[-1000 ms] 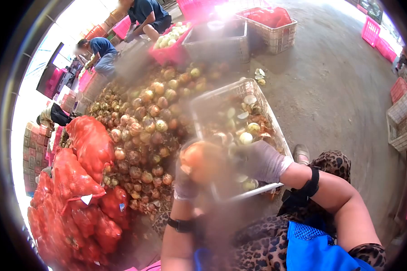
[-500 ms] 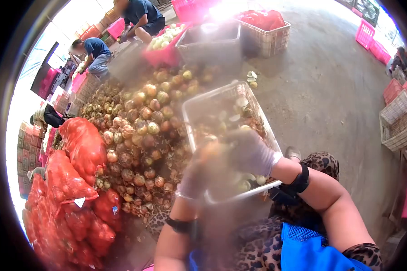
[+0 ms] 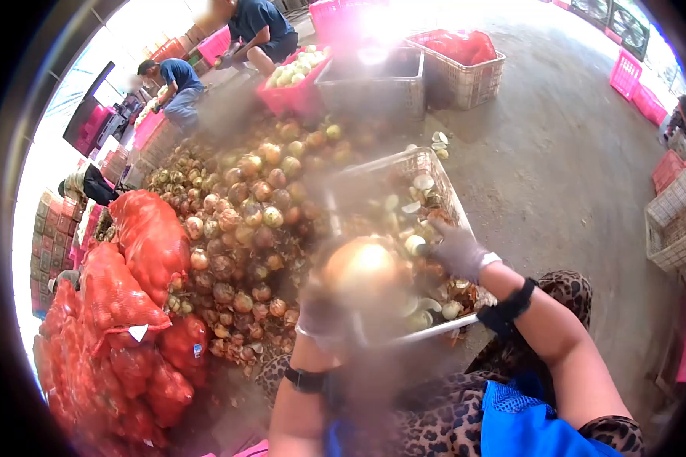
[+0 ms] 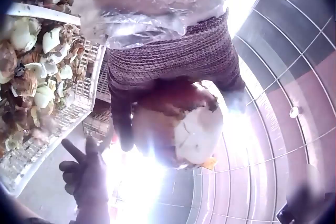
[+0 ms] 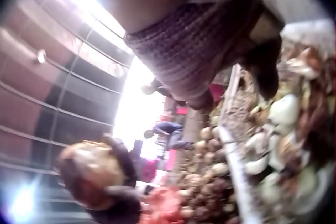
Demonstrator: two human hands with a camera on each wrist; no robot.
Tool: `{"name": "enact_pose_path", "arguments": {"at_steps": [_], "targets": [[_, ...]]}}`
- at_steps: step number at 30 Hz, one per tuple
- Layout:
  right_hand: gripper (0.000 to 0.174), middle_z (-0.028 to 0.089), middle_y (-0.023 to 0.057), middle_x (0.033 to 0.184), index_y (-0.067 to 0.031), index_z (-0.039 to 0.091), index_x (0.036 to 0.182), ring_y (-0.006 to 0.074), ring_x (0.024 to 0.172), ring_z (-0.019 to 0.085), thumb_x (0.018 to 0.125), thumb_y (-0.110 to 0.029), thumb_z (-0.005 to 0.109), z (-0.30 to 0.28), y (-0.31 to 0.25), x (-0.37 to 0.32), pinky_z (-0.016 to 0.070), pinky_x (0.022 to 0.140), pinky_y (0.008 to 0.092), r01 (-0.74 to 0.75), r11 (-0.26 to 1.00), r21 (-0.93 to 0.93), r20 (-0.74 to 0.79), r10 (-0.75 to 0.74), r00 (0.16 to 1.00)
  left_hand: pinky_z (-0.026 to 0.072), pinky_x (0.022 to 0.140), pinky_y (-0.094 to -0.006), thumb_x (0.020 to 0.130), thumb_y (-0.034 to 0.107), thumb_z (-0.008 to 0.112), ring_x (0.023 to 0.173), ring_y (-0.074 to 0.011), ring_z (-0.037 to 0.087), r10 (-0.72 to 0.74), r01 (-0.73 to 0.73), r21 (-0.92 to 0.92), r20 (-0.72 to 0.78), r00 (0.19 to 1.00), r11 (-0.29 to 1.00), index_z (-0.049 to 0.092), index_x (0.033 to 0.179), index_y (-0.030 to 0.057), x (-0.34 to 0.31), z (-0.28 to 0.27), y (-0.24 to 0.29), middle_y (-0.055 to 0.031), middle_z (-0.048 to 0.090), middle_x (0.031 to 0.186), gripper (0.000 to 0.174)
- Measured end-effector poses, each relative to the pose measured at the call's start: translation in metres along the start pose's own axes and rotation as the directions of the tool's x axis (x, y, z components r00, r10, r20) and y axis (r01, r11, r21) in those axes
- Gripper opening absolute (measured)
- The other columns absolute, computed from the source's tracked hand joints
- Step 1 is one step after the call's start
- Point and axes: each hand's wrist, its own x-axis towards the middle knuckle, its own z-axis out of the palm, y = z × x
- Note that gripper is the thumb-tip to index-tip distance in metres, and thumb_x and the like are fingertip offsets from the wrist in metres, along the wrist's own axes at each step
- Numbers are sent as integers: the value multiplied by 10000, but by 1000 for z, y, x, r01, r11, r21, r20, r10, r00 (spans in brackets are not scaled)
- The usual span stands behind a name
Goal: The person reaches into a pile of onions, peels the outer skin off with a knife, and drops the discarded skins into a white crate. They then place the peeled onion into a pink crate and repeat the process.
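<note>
My left hand (image 3: 320, 311) holds a large onion (image 3: 363, 266) over the near left side of a white plastic crate (image 3: 462, 207). In the left wrist view the onion (image 4: 198, 136) has a bare white patch beside brown skin, with gloved fingers round it. Away to the right, my right hand (image 3: 460, 253) is over the crate, fingers spread apart. The right wrist view has this hand (image 5: 210, 40) above loose skins and pale onion pieces (image 5: 283, 111). Both hands wear knitted gloves. A blur in the head view covers part of the left hand.
A wide heap of unpeeled onions (image 3: 240, 213) lies left of the crate. Red mesh sacks (image 3: 129, 305) are piled at the near left. Farther off stand a pink crate of peeled onions (image 3: 293, 76) and other crates (image 3: 465, 72). Two people (image 3: 179, 87) work at the back left.
Both hands came together at the onion half a second ago. Since then the right hand has moved off to the right over the crate, while the left hand keeps hold of the onion.
</note>
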Motion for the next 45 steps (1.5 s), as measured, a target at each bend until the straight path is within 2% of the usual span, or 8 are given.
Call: {"name": "enact_pose_path", "arguments": {"at_steps": [5,14,26,27,31,33,36,45], "targets": [[403,599,33,784,-33,552,1216,66,716,567,863,-215,620,-7,-63,-53,478,649,250,52,645,762,77,-170,982,495,945,-436,726,658,671,1156,-272,533,-7,8,45,-39,999,999,479,1304,73,18,7,-11,-129,553,1245,844],[329,615,169,773,-49,583,1031,319,715,649,787,-255,662,-10,-63,-47,526,663,398,424,905,-37,-207,-422,883,503,900,-372,725,616,702,1078,-234,565,-228,222,-82,-66,972,972,466,1302,66,20,-3,-31,-81,566,1218,831],[247,660,94,819,-46,639,929,216,684,629,781,-234,701,-4,-67,-42,513,648,328,578,710,402,-369,-453,812,475,967,-377,779,459,733,1098,-234,562,-169,184,125,-122,978,975,454,1276,32,17,4,-35,-96,567,1188,713],[227,661,82,854,-39,642,909,191,678,618,784,-219,702,-12,-60,-36,511,633,308,604,765,-222,-419,-634,650,472,972,-378,788,452,725,1101,-236,559,-194,201,71,-102,976,977,452,1280,32,18,-1,-34,-99,563,1193,703],[222,637,63,786,-41,639,1054,158,689,606,846,-118,644,-63,-54,-30,506,574,275,332,559,759,-380,-34,925,451,1009,-431,758,551,712,1173,-262,524,-167,162,-40,-178,970,986,420,1352,53,13,-7,-40,-110,524,1282,828],[238,646,62,776,-48,639,1075,152,638,601,847,-115,641,-54,-48,-21,506,571,280,221,944,244,-487,-78,870,443,1012,-463,737,591,709,1183,-273,518,-214,193,-169,-122,969,967,418,1363,81,18,-16,-40,-106,520,1295,858],[310,648,111,776,-68,616,1129,248,577,608,824,-115,634,-32,-69,-50,495,544,346,415,889,-192,-413,-457,788,435,1009,-502,710,628,707,1179,-288,519,-240,214,-293,-56,969,932,422,1367,115,20,-10,-29,-96,521,1297,881],[412,614,144,700,21,427,1044,292,600,634,771,-207,635,-6,-58,-49,502,502,376,406,810,-423,-189,-517,834,518,917,-444,689,529,783,1099,-269,568,-157,179,203,-123,980,963,433,1329,87,15,-27,-42,-92,539,1248,853]]}}
